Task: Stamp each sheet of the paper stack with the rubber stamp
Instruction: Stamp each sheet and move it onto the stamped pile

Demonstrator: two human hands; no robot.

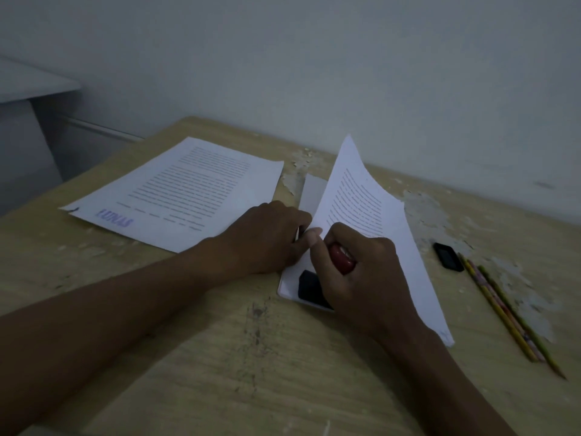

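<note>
The wooden table (220, 357) runs back to a pale wall; its far edge meets that wall, and the left edge slants off toward a grey shelf (34, 86). Near the far left corner lies a stamped sheet (188, 190), flat, printed lines across it and a purple mark near its near edge that reads roughly "LUNAS". Toward the middle sits the paper stack (290, 286); its top sheet (361, 209) is lifted and curls up on its right side, the left edge raised clear of the pile. The left hand (267, 237) lies beside the stack's left edge, fingertips at the lifted sheet — whether they pinch it I cannot tell. The right hand (361, 272) curls round the red handle of the rubber stamp (341, 258), thumb touching the sheet's edge. A dark ink pad (309, 289) rests on the stack's near corner. Toward the right edge lie a small black object (448, 256) and pencils (509, 313), side by side. The near part of the tabletop is open wood.
</note>
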